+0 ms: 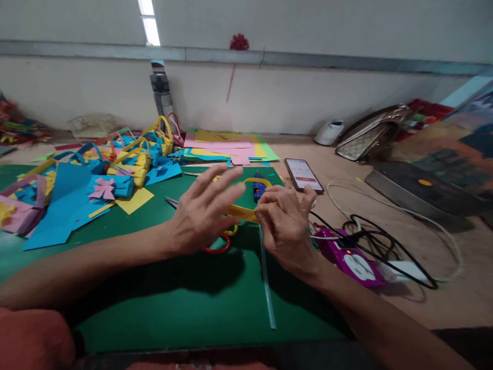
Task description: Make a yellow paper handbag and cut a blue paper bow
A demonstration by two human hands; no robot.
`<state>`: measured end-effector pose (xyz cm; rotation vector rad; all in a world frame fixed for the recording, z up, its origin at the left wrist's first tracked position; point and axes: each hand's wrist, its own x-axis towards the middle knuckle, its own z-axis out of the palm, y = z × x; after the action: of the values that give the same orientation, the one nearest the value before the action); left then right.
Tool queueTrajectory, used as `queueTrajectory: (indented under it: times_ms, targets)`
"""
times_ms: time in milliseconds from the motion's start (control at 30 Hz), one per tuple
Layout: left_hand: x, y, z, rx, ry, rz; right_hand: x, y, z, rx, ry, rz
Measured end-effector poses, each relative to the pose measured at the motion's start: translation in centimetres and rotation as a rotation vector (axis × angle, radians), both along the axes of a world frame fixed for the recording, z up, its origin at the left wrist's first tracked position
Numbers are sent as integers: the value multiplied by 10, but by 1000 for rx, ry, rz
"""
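My right hand (287, 223) pinches a yellow paper strip (242, 212) between thumb and fingers. Part of the strip curves up in a loop beyond the knuckles. To the left, my left hand (204, 213) is raised with its fingers spread, slightly blurred, and holds nothing. Behind the strip lies a blue glue gun (259, 189), partly covered. A long translucent glue stick (268, 288) stretches toward me on the green mat (162, 303). Scissors with a red handle (219, 247) lie under my left hand, which hides much of them.
Several small paper baskets (131, 164) and blue paper (63, 205) cover the left side. Coloured sheets (231, 144) are stacked by the wall. On the right are a phone (303, 174), a purple power strip (348, 259) with tangled cables, and a bag (372, 133).
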<state>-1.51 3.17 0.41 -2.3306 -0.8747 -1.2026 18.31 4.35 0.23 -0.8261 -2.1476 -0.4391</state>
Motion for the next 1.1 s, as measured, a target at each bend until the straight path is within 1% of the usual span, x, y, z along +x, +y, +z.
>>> queueTrajectory:
  times_ms: [67,133,167,200,267,333,467,667,733,900,1000,1100]
  targets:
    - [-1,5,0,-173,-129,26,1,0,2,-25,31,1]
    - [-1,9,-3,-372,-215,-17,1,-1,3,-36,48,2]
    - [-1,9,-5,-447,-246,-50,1,-2,4,-39,51,2]
    - [0,9,-6,-497,-272,-82,1,-2,4,-40,52,3]
    - [2,7,-7,-532,-307,-120,1,-2,4,-36,52,10]
    - [4,5,-7,-530,-313,-132,2,-1,4,-30,46,13]
    - [5,3,-6,-535,-253,-156,1,-1,4,-48,27,12]
    - [8,-1,-7,-498,-148,-249,-6,-10,2,-93,13,58]
    - [9,-3,-7,-468,-96,-227,-9,-12,1,-92,11,72]
    - [7,-4,-12,-416,88,-104,-10,-11,1,-86,11,77]
    - [6,-1,-16,-324,140,-94,-11,-11,0,-89,2,90]
    - [7,-1,-16,-272,130,-112,-11,-13,1,-91,-5,105]
